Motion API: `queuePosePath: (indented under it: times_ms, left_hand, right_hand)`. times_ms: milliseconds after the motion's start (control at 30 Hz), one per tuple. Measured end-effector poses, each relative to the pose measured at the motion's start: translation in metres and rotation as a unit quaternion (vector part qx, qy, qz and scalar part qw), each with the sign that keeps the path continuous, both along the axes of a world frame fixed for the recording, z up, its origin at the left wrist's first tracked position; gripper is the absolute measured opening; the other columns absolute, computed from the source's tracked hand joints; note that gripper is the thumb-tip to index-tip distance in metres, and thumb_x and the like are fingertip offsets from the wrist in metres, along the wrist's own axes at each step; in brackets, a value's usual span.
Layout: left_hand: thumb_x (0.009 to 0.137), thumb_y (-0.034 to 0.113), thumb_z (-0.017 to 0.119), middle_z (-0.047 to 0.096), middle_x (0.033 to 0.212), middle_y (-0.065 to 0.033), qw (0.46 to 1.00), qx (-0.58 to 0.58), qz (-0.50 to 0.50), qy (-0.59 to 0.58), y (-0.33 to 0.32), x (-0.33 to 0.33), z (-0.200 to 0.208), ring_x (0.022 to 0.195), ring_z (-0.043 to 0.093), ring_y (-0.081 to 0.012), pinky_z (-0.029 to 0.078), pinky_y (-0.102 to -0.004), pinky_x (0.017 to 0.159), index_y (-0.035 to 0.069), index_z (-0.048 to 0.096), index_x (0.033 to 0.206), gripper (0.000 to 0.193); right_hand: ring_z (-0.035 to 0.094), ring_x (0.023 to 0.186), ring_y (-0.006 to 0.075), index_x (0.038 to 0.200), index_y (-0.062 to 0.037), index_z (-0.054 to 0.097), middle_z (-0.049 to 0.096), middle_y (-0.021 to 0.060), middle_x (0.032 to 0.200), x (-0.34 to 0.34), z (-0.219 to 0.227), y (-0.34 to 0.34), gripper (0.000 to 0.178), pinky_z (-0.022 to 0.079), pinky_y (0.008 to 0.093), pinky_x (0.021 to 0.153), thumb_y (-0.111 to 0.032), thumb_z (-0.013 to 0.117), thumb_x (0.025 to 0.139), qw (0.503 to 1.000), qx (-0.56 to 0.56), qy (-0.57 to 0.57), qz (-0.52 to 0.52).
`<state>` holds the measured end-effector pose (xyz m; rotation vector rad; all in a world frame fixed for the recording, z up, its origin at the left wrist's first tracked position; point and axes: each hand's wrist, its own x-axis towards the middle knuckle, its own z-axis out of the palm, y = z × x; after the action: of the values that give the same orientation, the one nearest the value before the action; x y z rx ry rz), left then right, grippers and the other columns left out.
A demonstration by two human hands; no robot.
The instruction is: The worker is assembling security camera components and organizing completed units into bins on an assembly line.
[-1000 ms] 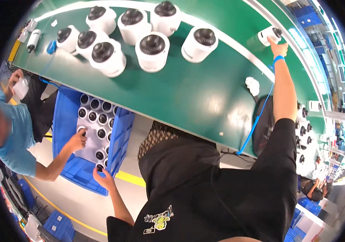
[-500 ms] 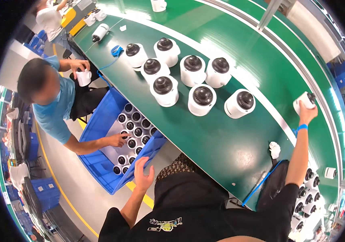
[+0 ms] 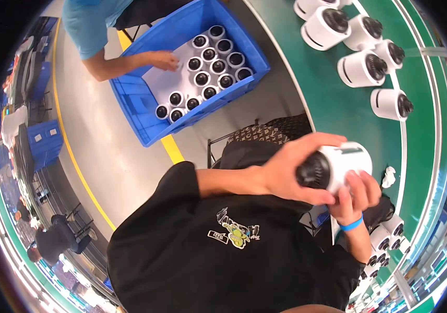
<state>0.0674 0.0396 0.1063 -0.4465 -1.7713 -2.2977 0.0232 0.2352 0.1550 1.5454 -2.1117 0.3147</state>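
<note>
In front of my chest I hold a white cylindrical device with a black ribbed round end (image 3: 347,160), tilted on its side. My left hand (image 3: 288,169) grips it round the black end, with the thumb below and the fingers above. On the white body's lower right side rest the curled fingers of my right hand (image 3: 358,197), which has a blue wristband. A dark slot shows along the upper side of the body. Several like devices (image 3: 360,69) lie or stand on the green table (image 3: 317,94) at the upper right.
A blue crate (image 3: 145,128) at the upper left holds rows of these devices; a co-worker's hand (image 3: 165,60) reaches into it. More devices (image 3: 382,237) are grouped at the lower right. A crumpled white scrap (image 3: 389,177) lies on the table.
My right hand has brought the device from the far right of the table to my chest. My left hand has moved over and taken hold of it. The view has turned.
</note>
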Motion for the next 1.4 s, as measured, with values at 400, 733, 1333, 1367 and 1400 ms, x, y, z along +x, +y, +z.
queuePosePath:
  times_ms: [400,733,1333,1367,1400]
  left_hand:
    - [0.064,0.020,0.081,0.054,0.116,-0.0166,0.825,-0.417,0.288,-0.250,-0.341,0.063,-0.182,0.110,0.052,-0.0290,0.042,-0.0372,0.096,0.007,0.055,0.121,0.064]
    - [0.057,0.022,0.080,0.048,0.123,-0.0199,0.746,-0.534,0.169,-0.361,-0.362,0.031,-0.334,0.123,0.039,-0.0349,0.038,-0.0401,0.104,0.014,0.053,0.125,0.073]
    - [0.057,0.021,0.083,0.038,0.139,-0.0230,0.675,-0.555,0.165,-0.458,-0.334,0.015,-0.381,0.132,0.035,-0.0361,0.033,-0.0407,0.110,0.002,0.035,0.138,0.096]
    - [0.057,0.024,0.085,0.037,0.140,-0.0219,0.670,-0.562,0.173,-0.454,-0.335,0.016,-0.384,0.131,0.035,-0.0356,0.032,-0.0406,0.110,0.002,0.035,0.138,0.098]
    - [0.056,0.026,0.087,0.036,0.140,-0.0208,0.666,-0.568,0.181,-0.448,-0.334,0.015,-0.385,0.131,0.034,-0.0350,0.031,-0.0405,0.110,0.001,0.035,0.138,0.100]
  right_hand:
    - [0.033,0.129,0.0399,0.139,-0.0063,0.032,0.032,0.0205,0.142,0.019,-0.044,0.013,0.084,0.031,0.0470,0.106,-0.010,0.079,0.069,0.928,0.044,-0.307,-0.209]
    - [0.033,0.129,0.0401,0.136,-0.0054,0.039,0.032,0.0198,0.143,0.087,-0.047,0.053,0.070,0.032,0.0472,0.106,-0.009,0.073,0.076,0.872,0.089,-0.324,-0.357]
    - [0.047,0.120,0.0333,0.129,-0.0039,0.050,0.034,0.0188,0.143,0.118,-0.024,0.080,0.056,0.041,0.0403,0.099,-0.002,0.070,0.077,0.854,0.089,-0.258,-0.443]
    - [0.048,0.119,0.0319,0.123,-0.0032,0.055,0.041,0.0180,0.138,0.115,-0.023,0.088,0.048,0.042,0.0392,0.098,0.000,0.069,0.077,0.865,0.065,-0.218,-0.448]
    - [0.050,0.117,0.0313,0.120,-0.0026,0.057,0.044,0.0175,0.135,0.112,-0.018,0.099,0.045,0.042,0.0389,0.098,0.001,0.068,0.077,0.866,0.040,-0.189,-0.461]
